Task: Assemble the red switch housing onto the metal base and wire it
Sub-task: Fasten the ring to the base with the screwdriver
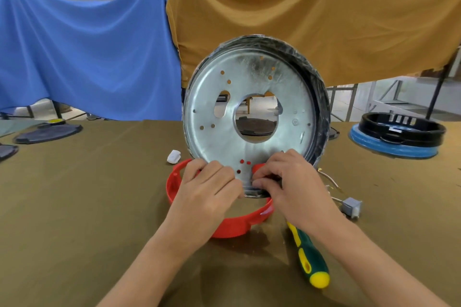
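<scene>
Two dark round lids (pixel 48 132) lie at the far left of an olive-covered table (pixel 87 194). A small white clip (pixel 173 156) sits beside one red ring-shaped housing (pixel 232 228). Inside the ring stands one round metal base (pixel 249 109), upright on its edge. The left hand (pixel 209 182) grips its lower rim; the right hand (pixel 287 177) pinches a small red part (pixel 258 168) against it. One green-and-yellow screwdriver (pixel 309 257) lies right, then a grey plug (pixel 351 207) and a black-and-blue ring (pixel 399 134).

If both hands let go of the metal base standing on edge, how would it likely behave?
The metal base is round and stands on its rim inside the red ring, so it would probably tip or roll. It looks like thin, stiff sheet metal, likely light for its size. Left hand and right hand steady it.
</scene>
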A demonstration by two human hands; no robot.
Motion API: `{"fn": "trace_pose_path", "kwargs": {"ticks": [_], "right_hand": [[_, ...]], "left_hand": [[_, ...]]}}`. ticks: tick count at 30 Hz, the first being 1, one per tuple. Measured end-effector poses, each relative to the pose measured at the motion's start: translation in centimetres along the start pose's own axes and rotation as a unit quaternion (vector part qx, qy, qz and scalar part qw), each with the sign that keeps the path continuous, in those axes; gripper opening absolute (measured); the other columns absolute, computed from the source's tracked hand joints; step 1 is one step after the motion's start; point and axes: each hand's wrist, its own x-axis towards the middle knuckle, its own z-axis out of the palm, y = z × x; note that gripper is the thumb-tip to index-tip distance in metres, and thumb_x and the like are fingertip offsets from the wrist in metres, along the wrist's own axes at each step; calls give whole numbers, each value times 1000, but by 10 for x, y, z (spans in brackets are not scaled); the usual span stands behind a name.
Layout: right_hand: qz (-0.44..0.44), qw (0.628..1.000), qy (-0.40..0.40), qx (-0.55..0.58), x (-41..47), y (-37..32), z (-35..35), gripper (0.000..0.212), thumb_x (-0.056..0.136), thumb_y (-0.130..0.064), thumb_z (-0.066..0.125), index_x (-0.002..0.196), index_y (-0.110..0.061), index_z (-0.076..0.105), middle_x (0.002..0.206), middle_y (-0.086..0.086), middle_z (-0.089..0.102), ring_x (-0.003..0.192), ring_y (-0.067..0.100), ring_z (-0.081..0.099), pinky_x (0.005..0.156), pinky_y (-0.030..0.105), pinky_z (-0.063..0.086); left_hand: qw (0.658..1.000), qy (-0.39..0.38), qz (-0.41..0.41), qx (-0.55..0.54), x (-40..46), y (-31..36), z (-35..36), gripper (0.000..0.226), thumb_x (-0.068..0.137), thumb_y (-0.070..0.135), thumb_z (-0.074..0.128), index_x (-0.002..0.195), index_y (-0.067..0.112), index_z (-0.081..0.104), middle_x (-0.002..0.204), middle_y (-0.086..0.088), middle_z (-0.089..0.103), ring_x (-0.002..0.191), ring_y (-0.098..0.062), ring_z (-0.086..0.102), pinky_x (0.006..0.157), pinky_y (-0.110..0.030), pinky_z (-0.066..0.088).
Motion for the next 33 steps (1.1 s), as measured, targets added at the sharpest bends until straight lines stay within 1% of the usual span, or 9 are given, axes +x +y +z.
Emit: {"fn": "trace_pose_path", "kwargs": {"ticks": [3,7,9,12,15,17,22,29,33], "right_hand": [[29,999,-13,-1,1,2,2,10,89,-22,70,86,-30,76,82,-21,54,87,4,42,77,22,37],[59,998,16,26,-1,1,3,5,84,-26,75,81,-30,76,79,-19,56,85,4,48,76,24,41],[74,996,27,48,0,1,3,4,82,-27,78,79,-28,77,78,-16,59,78,2,53,71,20,42],[83,995,26,52,1,0,3,7,83,-27,77,76,-29,75,77,-16,60,68,-3,52,60,9,35],[73,996,38,45,0,-2,2,10,83,-27,77,76,-30,72,76,-16,59,66,-2,52,60,9,34],[63,996,47,37,0,-2,1,9,81,-30,79,76,-28,71,75,-14,58,65,1,52,61,13,35],[21,999,40,21,0,-1,2,9,84,-29,76,79,-23,71,77,-13,56,72,4,50,66,14,35],[-9,999,19,30,0,-1,-1,5,90,-26,70,87,-22,73,83,-14,59,83,5,52,74,17,40],[-62,997,16,30,-6,-2,-6,20,99,-25,56,102,-19,75,92,-9,63,91,8,52,81,21,41]], "left_hand": [[1000,-13,20,4,-1,1,2,35,98,0,50,68,14,62,69,2,54,66,-20,52,76,-30,33],[1000,-17,25,7,-2,3,5,28,92,-2,60,70,14,57,70,2,51,68,-19,49,79,-29,32],[999,-18,29,11,-2,2,5,28,90,-2,63,73,16,52,70,2,50,69,-19,49,79,-30,31],[999,-27,37,16,-1,5,4,37,85,-2,70,78,19,41,71,2,49,69,-19,47,78,-31,33],[999,-24,32,14,1,7,3,32,87,-3,66,76,18,44,70,2,49,69,-18,47,79,-30,32],[999,-16,24,16,1,6,2,29,94,-3,54,71,15,53,70,2,51,68,-18,49,79,-30,31],[1000,-5,-8,20,6,8,-2,52,104,4,31,62,12,60,66,1,54,61,-21,54,75,-31,31],[1000,9,-21,0,5,5,-3,52,104,5,29,64,12,61,67,1,56,62,-22,55,77,-29,32],[999,11,-42,0,3,0,-2,43,98,-3,39,65,12,62,68,1,57,64,-21,55,80,-28,32]]}}
